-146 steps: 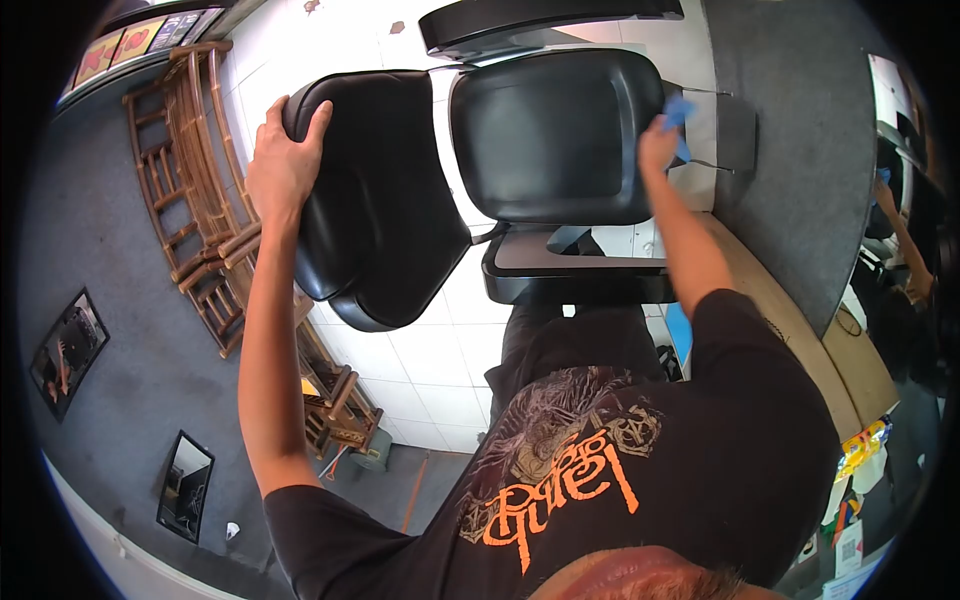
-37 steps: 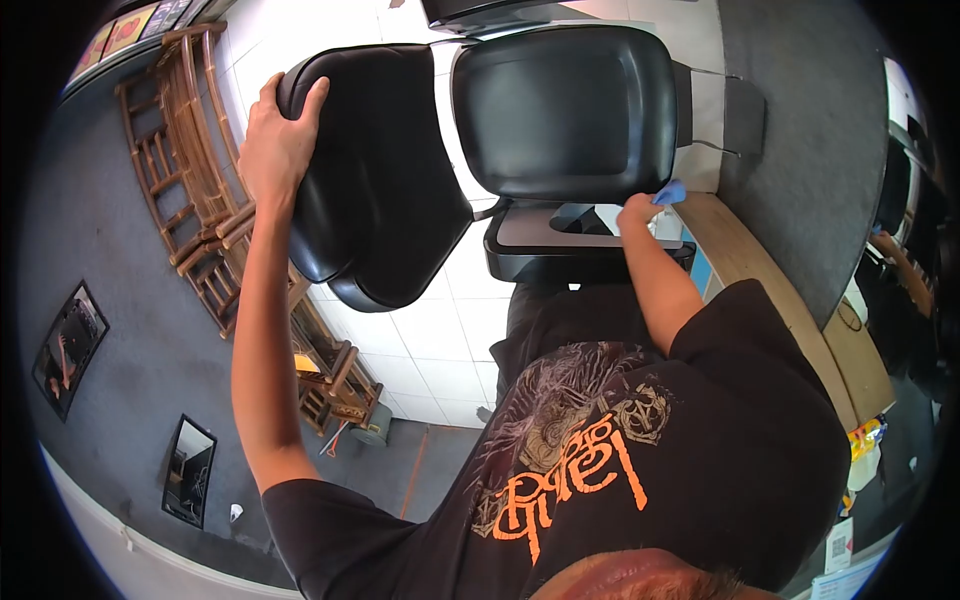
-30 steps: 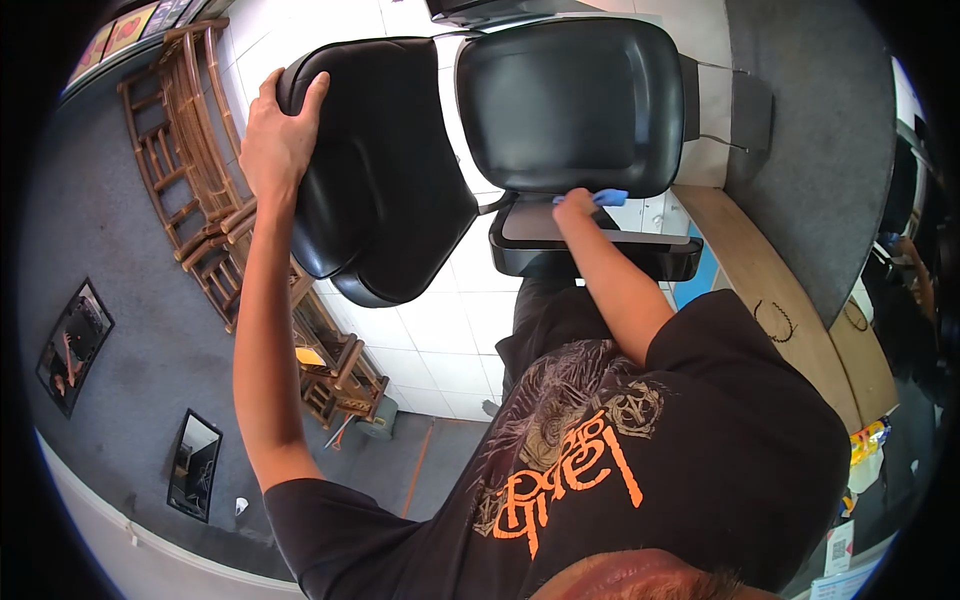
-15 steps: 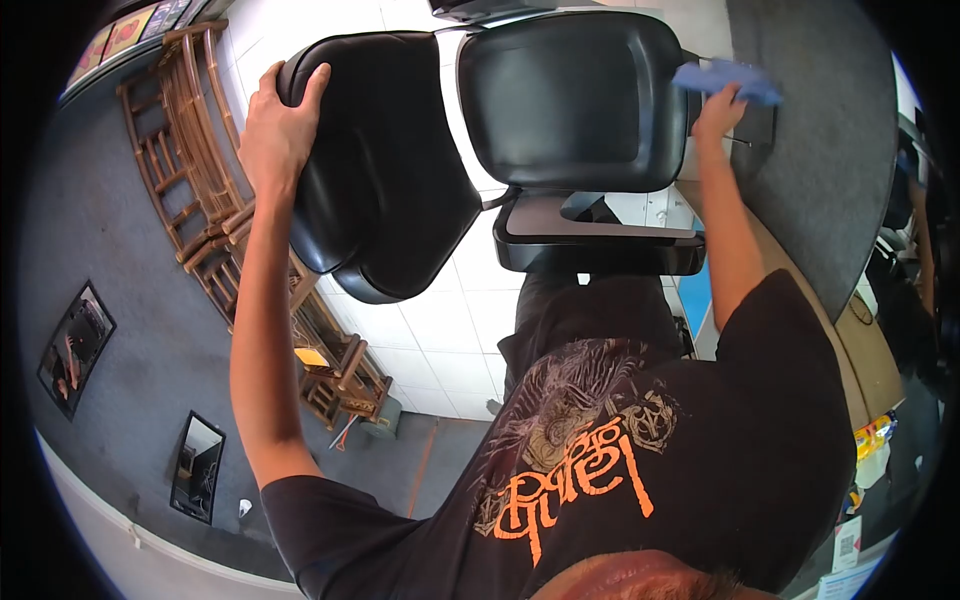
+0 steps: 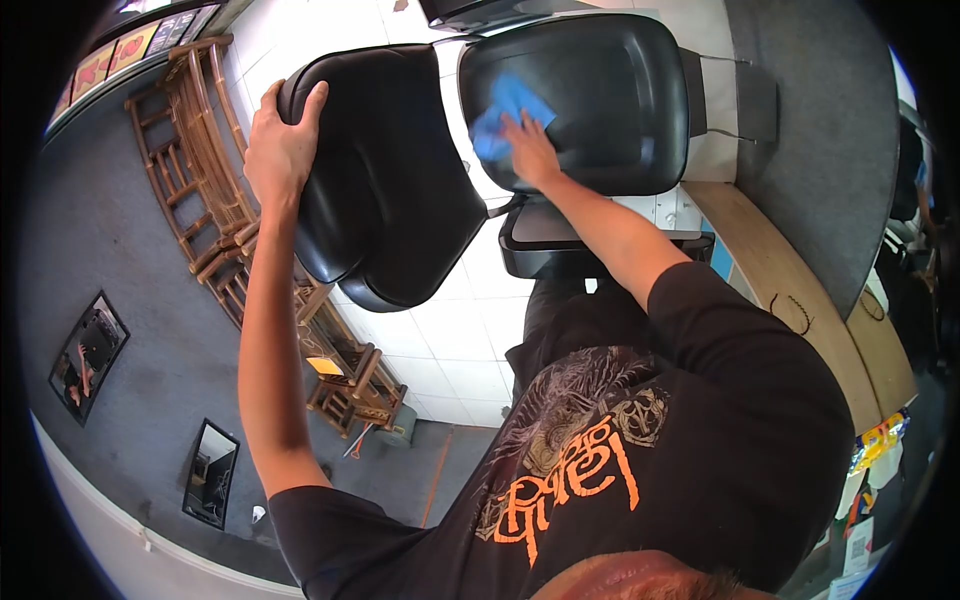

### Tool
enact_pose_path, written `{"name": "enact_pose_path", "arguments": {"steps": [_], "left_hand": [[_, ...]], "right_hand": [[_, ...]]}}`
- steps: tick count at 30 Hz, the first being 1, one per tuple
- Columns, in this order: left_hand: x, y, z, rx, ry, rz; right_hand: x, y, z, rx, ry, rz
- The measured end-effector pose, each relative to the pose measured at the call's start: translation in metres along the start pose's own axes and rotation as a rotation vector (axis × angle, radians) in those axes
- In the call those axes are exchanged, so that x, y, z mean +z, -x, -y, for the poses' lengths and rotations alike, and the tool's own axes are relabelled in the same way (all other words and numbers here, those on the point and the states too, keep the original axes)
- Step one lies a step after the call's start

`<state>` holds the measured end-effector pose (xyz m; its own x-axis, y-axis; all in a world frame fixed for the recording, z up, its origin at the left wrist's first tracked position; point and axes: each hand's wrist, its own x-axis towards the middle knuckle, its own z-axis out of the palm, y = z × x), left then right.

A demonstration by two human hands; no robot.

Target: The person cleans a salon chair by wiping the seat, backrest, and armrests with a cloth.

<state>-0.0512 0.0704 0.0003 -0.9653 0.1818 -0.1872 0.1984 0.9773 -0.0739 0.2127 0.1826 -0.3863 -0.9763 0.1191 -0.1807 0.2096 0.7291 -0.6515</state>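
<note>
A black padded chair has its backrest (image 5: pixel 385 190) at the left and its seat (image 5: pixel 590 110) at the upper centre. My left hand (image 5: pixel 282 145) grips the upper left edge of the backrest, thumb on the front, fingertips partly hidden behind the edge. On the left part of the seat, near the gap to the backrest, my right hand (image 5: pixel 532 148) presses a blue cloth (image 5: pixel 518 105), which is slightly blurred. Below the seat is a black armrest (image 5: pixel 545 252), partly covered by my right forearm.
Bamboo furniture (image 5: pixel 195 150) stands at the left, beyond the backrest. At the right, a wooden ledge (image 5: pixel 775 275) runs beside a dark grey surface (image 5: pixel 820 120), with a large mirror at the far right edge. Two small framed mirrors (image 5: pixel 211 472) hang at the lower left.
My right hand and the blue cloth have moved left, from beyond the seat's right edge onto its left part. Earlier they were near the armrest. My left hand has stayed on the backrest.
</note>
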Motion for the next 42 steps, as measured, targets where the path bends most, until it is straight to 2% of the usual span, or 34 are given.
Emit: {"name": "enact_pose_path", "arguments": {"steps": [4,7,9,11,14,18,20,21,22,23,24,25,28,32,36,37,39,40,41,42], "left_hand": [[-0.001,0.001,0.0,0.014,0.004,-0.016],[-0.001,0.0,0.001,0.018,0.014,-0.026],[-0.003,0.003,-0.001,0.007,0.021,-0.011],[-0.003,0.003,-0.002,0.014,0.016,-0.011],[-0.003,0.002,-0.003,0.011,0.013,-0.01],[-0.002,0.002,-0.003,-0.003,0.011,-0.003],[-0.002,0.002,-0.002,0.003,0.011,-0.011],[-0.002,0.002,-0.003,0.006,0.013,-0.015],[-0.001,0.002,-0.002,0.004,0.009,-0.016],[-0.001,0.002,-0.002,0.002,0.005,-0.016],[0.0,0.002,-0.002,0.0,0.002,-0.017],[-0.001,0.002,-0.002,0.002,0.004,-0.017],[-0.002,0.002,-0.004,0.005,0.006,-0.021],[-0.002,0.002,-0.003,-0.003,0.01,-0.011],[-0.003,0.002,-0.003,0.0,0.017,-0.008],[-0.003,0.001,-0.002,0.003,0.019,-0.013],[0.0,0.001,0.0,0.008,0.024,-0.016],[0.0,0.0,0.0,0.001,0.023,-0.014],[-0.001,0.0,-0.001,-0.004,0.021,-0.009],[-0.001,0.0,-0.001,-0.009,0.017,-0.002]], "right_hand": [[-0.027,0.078,-0.021,-0.315,0.026,0.397],[-0.066,0.11,-0.097,-0.456,0.137,0.48],[-0.136,0.111,-0.138,-0.39,0.12,0.496],[-0.189,0.109,-0.189,-0.231,0.14,0.326],[-0.237,0.099,-0.232,-0.179,0.314,0.071],[-0.215,0.031,-0.247,0.254,0.321,-0.507],[-0.19,-0.024,-0.23,0.499,0.265,-0.792],[-0.183,-0.044,-0.209,0.567,0.25,-0.749],[-0.156,-0.066,-0.205,0.655,0.084,-0.639],[-0.115,-0.083,-0.185,0.616,0.174,-0.739],[-0.102,-0.085,-0.142,0.578,0.053,-0.624],[-0.066,-0.089,-0.12,0.482,-0.021,-0.56],[-0.02,-0.056,-0.033,0.19,0.063,-0.171],[-0.013,0.01,0.008,-0.081,0.045,0.103],[-0.06,0.079,-0.043,-0.366,0.07,0.464],[-0.071,0.096,-0.072,-0.422,0.101,0.481],[-0.125,0.112,-0.122,-0.405,0.216,0.547],[-0.153,0.116,-0.148,-0.328,0.291,0.537],[-0.176,0.117,-0.176,-0.207,0.31,0.388],[-0.189,0.124,-0.217,-0.181,0.334,0.17]]}}
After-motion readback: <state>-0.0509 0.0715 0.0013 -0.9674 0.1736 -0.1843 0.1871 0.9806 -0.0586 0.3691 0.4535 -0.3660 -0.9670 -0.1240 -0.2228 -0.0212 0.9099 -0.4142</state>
